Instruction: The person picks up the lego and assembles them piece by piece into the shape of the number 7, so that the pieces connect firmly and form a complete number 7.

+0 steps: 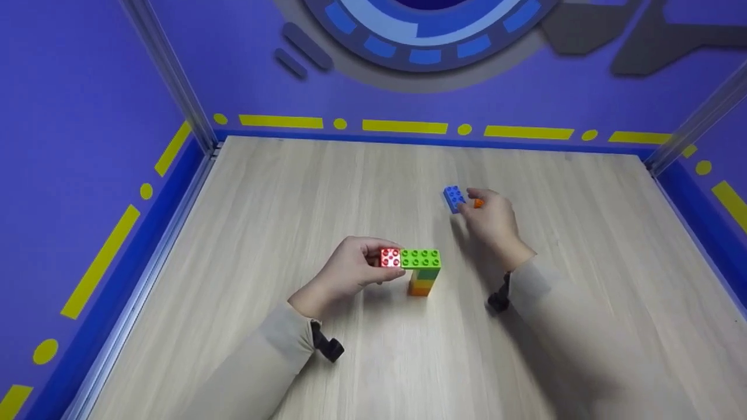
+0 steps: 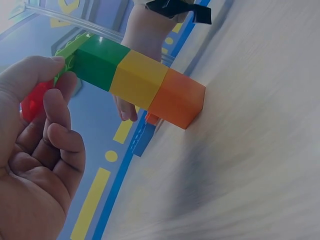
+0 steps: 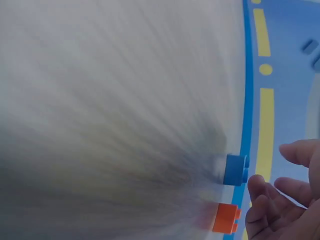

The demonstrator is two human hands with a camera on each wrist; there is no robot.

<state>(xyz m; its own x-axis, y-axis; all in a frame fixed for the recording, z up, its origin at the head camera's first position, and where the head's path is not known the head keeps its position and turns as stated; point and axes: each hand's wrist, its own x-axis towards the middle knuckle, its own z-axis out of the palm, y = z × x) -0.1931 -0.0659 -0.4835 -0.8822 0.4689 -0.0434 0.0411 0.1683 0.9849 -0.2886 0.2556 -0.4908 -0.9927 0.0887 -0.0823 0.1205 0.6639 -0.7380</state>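
My left hand (image 1: pixel 353 262) pinches a red brick (image 1: pixel 390 258) between thumb and fingers. It sits against the left end of a long light green brick (image 1: pixel 421 258); whether the two are joined I cannot tell. That brick tops an upright stack of a dark green brick (image 2: pixel 103 61), a yellow brick (image 2: pixel 139 80) and an orange brick (image 2: pixel 177 98) standing on the table. Farther back, my right hand (image 1: pixel 491 221) hovers with loosely bent, parted fingers over a blue brick (image 1: pixel 453 199) and a second orange brick (image 1: pixel 478 203), which the hand partly covers in the head view.
The pale wooden table (image 1: pixel 280 192) is bounded by blue-purple panels (image 1: pixel 408 105) at the back and sides. Metal posts (image 1: pixel 187 81) stand at the back corners. A dark wrist mount (image 1: pixel 330 347) hangs under the left sleeve.
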